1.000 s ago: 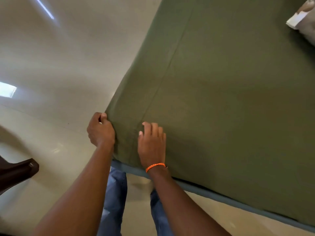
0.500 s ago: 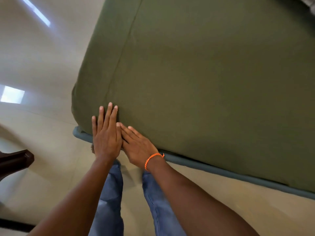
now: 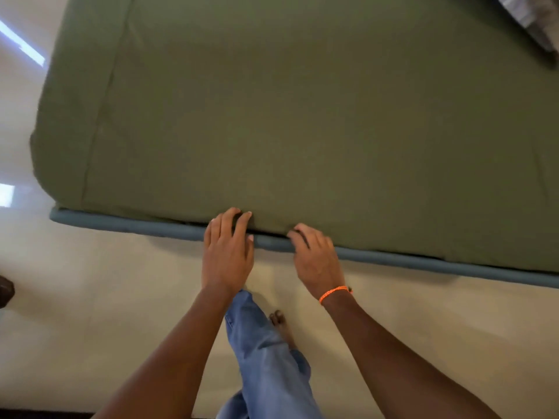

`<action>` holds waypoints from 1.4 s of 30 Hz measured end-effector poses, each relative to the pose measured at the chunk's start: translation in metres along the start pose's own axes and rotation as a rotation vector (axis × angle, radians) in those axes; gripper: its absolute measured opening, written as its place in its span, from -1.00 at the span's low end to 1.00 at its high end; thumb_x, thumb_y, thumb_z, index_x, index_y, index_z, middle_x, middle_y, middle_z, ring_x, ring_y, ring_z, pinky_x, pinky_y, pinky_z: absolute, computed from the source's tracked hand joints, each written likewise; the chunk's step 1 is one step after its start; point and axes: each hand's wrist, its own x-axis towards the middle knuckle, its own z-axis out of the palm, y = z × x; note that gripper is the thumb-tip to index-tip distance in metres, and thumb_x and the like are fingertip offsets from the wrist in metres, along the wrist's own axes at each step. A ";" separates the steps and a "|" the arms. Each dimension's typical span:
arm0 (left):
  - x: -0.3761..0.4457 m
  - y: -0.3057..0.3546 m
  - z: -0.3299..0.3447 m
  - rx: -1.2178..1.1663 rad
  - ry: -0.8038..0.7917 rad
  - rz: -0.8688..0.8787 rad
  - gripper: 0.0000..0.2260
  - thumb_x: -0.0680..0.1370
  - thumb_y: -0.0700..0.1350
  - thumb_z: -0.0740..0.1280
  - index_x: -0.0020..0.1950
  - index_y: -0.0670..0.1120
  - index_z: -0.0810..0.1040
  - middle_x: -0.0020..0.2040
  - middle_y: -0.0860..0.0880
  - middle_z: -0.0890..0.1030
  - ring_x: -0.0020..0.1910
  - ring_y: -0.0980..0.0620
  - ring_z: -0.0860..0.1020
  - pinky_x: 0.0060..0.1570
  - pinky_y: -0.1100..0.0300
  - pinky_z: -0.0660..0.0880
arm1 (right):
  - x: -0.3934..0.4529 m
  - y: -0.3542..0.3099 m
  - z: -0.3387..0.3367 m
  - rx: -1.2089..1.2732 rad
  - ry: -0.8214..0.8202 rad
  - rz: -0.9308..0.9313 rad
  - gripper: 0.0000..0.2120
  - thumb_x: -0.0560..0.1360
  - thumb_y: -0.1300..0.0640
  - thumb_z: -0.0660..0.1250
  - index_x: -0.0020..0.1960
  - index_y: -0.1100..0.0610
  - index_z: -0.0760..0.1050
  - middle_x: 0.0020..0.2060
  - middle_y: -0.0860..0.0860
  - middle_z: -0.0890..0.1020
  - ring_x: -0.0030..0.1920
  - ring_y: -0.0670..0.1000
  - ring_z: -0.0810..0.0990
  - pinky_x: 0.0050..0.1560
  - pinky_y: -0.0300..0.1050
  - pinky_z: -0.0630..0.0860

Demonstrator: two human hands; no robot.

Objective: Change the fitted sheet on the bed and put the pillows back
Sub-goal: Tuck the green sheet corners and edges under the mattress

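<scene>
Head view: the green sheet [image 3: 302, 116] covers the mattress above the blue frame [image 3: 423, 261]. Left hand [image 3: 227, 252] and right hand [image 3: 314, 255] curl their fingers into the sheet's near edge. Tuck evenly, working rightward, keeping the cloth taut. A pillow [image 3: 532, 16] lies far right.

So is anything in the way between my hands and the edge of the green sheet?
Nothing visible. The left hand and right hand are already on the lower edge of the green sheet, fingers curled over it just above the blue bed frame.
</scene>
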 end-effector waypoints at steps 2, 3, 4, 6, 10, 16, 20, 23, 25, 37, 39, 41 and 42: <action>-0.008 0.026 0.007 -0.009 -0.031 -0.016 -0.57 0.64 -0.10 0.33 0.52 -0.08 0.44 0.48 -0.13 0.42 0.46 -0.18 0.35 0.51 -0.16 0.30 | -0.020 0.027 -0.010 -0.020 -0.012 0.130 -0.59 0.53 0.17 0.30 0.37 0.11 0.49 0.35 0.08 0.51 0.31 0.14 0.50 0.25 0.08 0.45; -0.014 0.039 0.010 -0.017 -0.049 -0.017 -0.56 0.64 -0.10 0.34 0.52 -0.08 0.44 0.48 -0.12 0.42 0.47 -0.17 0.35 0.51 -0.15 0.31 | -0.029 0.038 -0.015 -0.022 -0.023 0.189 -0.60 0.54 0.16 0.30 0.38 0.09 0.47 0.35 0.06 0.50 0.31 0.13 0.49 0.27 0.07 0.44; -0.019 0.054 0.013 -0.022 -0.058 -0.008 -0.56 0.63 -0.10 0.34 0.52 -0.07 0.44 0.48 -0.11 0.43 0.47 -0.16 0.36 0.51 -0.14 0.31 | -0.037 0.051 -0.021 -0.006 -0.033 0.226 -0.60 0.54 0.16 0.29 0.38 0.08 0.47 0.34 0.04 0.49 0.30 0.12 0.49 0.27 0.06 0.44; -0.028 0.077 0.019 -0.047 -0.073 -0.016 -0.54 0.62 -0.12 0.36 0.52 -0.07 0.45 0.50 -0.10 0.43 0.48 -0.16 0.38 0.50 -0.12 0.32 | -0.046 0.068 -0.030 0.082 -0.084 0.244 -0.58 0.53 0.16 0.30 0.39 0.06 0.46 0.32 0.01 0.47 0.27 0.09 0.48 0.27 0.06 0.46; -0.039 0.136 0.044 -0.083 -0.089 -0.003 -0.54 0.62 -0.13 0.36 0.54 -0.08 0.44 0.54 -0.06 0.41 0.55 -0.13 0.33 0.55 -0.13 0.27 | -0.062 0.096 -0.038 0.214 -0.325 0.154 -0.29 0.47 0.09 0.37 0.58 0.05 0.26 0.45 0.01 0.39 0.46 0.09 0.34 0.60 0.07 0.14; -0.018 0.219 0.087 -0.180 -0.105 -0.021 -0.55 0.66 -0.26 0.17 0.56 -0.07 0.43 0.60 -0.06 0.38 0.60 -0.12 0.29 0.61 -0.16 0.14 | -0.025 0.112 -0.048 0.281 -0.421 0.174 -0.75 0.62 0.08 0.25 0.24 0.09 0.56 0.13 0.13 0.69 0.17 0.22 0.63 0.18 0.07 0.49; 0.001 0.264 0.100 -0.215 0.009 -0.054 -0.64 0.70 -0.15 0.13 0.48 -0.06 0.51 0.47 -0.06 0.52 0.46 -0.11 0.44 0.48 -0.16 0.35 | -0.041 0.157 -0.069 0.547 -0.059 0.265 -0.75 0.63 0.07 0.20 -0.06 0.14 0.61 -0.13 0.12 0.66 -0.10 0.21 0.58 -0.14 0.08 0.52; 0.009 0.316 0.130 -0.143 -0.002 0.035 -0.64 0.76 -0.04 0.11 0.53 -0.04 0.45 0.57 -0.01 0.42 0.58 -0.05 0.33 0.55 -0.11 0.29 | -0.073 0.235 -0.072 0.279 0.120 0.191 -0.67 0.66 0.04 0.12 0.35 0.04 0.51 0.19 0.06 0.55 0.17 0.11 0.48 0.14 0.05 0.47; 0.014 0.334 0.145 -0.083 -0.028 0.075 -0.58 0.76 -0.01 0.10 0.62 -0.05 0.34 0.67 -0.01 0.26 0.67 -0.03 0.16 0.62 -0.10 0.18 | -0.082 0.285 -0.072 0.112 0.031 0.165 -0.51 0.71 -0.02 0.08 0.63 -0.03 0.21 0.57 0.05 0.30 0.56 0.11 0.26 0.53 0.11 0.25; 0.032 0.715 0.317 0.168 -0.167 0.396 -0.37 0.76 0.14 -0.04 0.72 -0.11 -0.19 0.72 -0.03 -0.22 0.69 -0.03 -0.25 0.65 -0.19 -0.08 | -0.230 0.676 -0.153 -0.122 0.118 0.491 -0.44 0.73 -0.22 0.00 0.68 -0.20 -0.05 0.68 -0.14 -0.01 0.68 0.00 -0.07 0.59 0.35 -0.06; 0.026 0.750 0.329 0.194 -0.188 0.471 -0.39 0.76 0.12 -0.04 0.72 -0.08 -0.21 0.72 -0.01 -0.24 0.69 -0.06 -0.26 0.64 -0.21 -0.06 | -0.249 0.702 -0.160 -0.103 0.156 0.660 -0.44 0.72 -0.22 -0.01 0.68 -0.20 -0.06 0.68 -0.15 -0.03 0.68 0.00 -0.09 0.58 0.39 -0.07; 0.023 0.768 0.333 0.215 -0.207 0.528 -0.42 0.77 0.09 -0.03 0.72 0.00 -0.20 0.72 0.05 -0.23 0.69 -0.09 -0.25 0.62 -0.26 -0.04 | -0.259 0.715 -0.163 0.019 0.180 0.784 -0.42 0.73 -0.20 0.01 0.69 -0.16 -0.06 0.68 -0.14 -0.05 0.68 0.02 -0.13 0.57 0.40 -0.01; 0.024 0.774 0.335 0.226 -0.212 0.565 -0.43 0.77 0.08 -0.02 0.72 0.06 -0.20 0.72 0.09 -0.22 0.69 -0.10 -0.25 0.61 -0.30 -0.04 | -0.261 0.719 -0.164 0.077 0.193 0.791 -0.42 0.73 -0.19 0.03 0.69 -0.14 -0.06 0.68 -0.13 -0.06 0.68 0.03 -0.14 0.57 0.40 0.03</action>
